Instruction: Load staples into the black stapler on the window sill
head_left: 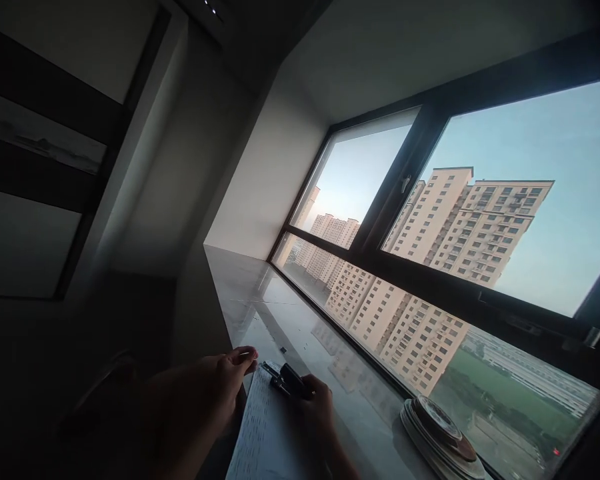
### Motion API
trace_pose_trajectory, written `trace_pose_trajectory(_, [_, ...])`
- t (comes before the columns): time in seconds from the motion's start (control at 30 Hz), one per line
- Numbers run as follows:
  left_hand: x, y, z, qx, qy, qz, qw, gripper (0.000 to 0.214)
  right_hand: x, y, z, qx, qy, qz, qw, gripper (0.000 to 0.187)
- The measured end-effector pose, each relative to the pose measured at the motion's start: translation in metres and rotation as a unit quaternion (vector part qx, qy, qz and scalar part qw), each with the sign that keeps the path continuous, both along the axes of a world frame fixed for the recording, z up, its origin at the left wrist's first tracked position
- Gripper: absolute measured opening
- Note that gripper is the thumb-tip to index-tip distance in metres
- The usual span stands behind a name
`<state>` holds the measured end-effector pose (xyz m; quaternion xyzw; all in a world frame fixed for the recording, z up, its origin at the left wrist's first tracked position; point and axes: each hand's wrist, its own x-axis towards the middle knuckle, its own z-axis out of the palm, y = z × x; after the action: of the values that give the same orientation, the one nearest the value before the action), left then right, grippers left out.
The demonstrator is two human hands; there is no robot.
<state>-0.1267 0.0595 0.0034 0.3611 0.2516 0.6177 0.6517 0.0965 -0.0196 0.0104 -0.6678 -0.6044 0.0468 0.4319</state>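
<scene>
A sheet of paper [267, 433] with rows of small print lies on the pale stone window sill [260, 307] at the bottom of the head view. My left hand [215, 390] rests at the paper's upper left corner, fingers curled together with the thumb tip up. My right hand [316, 407] sits on the paper's right side, closed around a dark pen-like object [285, 381] that points up and to the left. Both forearms are in shadow.
A stack of round flat plates or coasters [440, 437] sits on the sill at the lower right, near the glass. A large dark-framed window [430, 267] runs along the sill, with tall apartment blocks outside. The room to the left is dark.
</scene>
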Motion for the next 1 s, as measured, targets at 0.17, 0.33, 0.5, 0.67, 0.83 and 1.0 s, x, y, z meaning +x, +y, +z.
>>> trace_pose_trajectory(0.17, [0.006, -0.01, 0.016, 0.002, 0.031, -0.057, 0.998, 0.057, 0.009, -0.002, 0.004, 0.005, -0.034, -0.039, 0.999, 0.024])
trace_pose_trajectory(0.33, [0.021, -0.009, 0.012, 0.065, 0.162, -0.091, 0.981, 0.053, -0.008, -0.017, 0.037, 0.162, -0.094, 0.066, 0.98, 0.035])
trace_pose_trajectory(0.5, [0.032, -0.015, 0.007, 0.149, 0.205, -0.134, 0.958, 0.043, -0.034, -0.021, 0.049, 0.164, -0.146, 0.25, 0.943, 0.022])
trace_pose_trajectory(0.67, [0.038, -0.019, 0.009, 0.145, 0.245, -0.109, 0.952, 0.039, -0.03, -0.016, 0.041, 0.158, -0.174, 0.259, 0.937, 0.017])
trace_pose_trajectory(0.83, [0.042, -0.031, 0.016, 0.158, 0.27, -0.126, 0.941, 0.04, -0.016, -0.012, 0.038, 0.16, -0.135, 0.262, 0.942, 0.021])
trace_pose_trajectory(1.0, [0.035, -0.029, 0.02, 0.209, 0.339, -0.042, 0.916, 0.037, 0.025, 0.0, 0.028, 0.176, 0.004, 0.091, 0.98, 0.021])
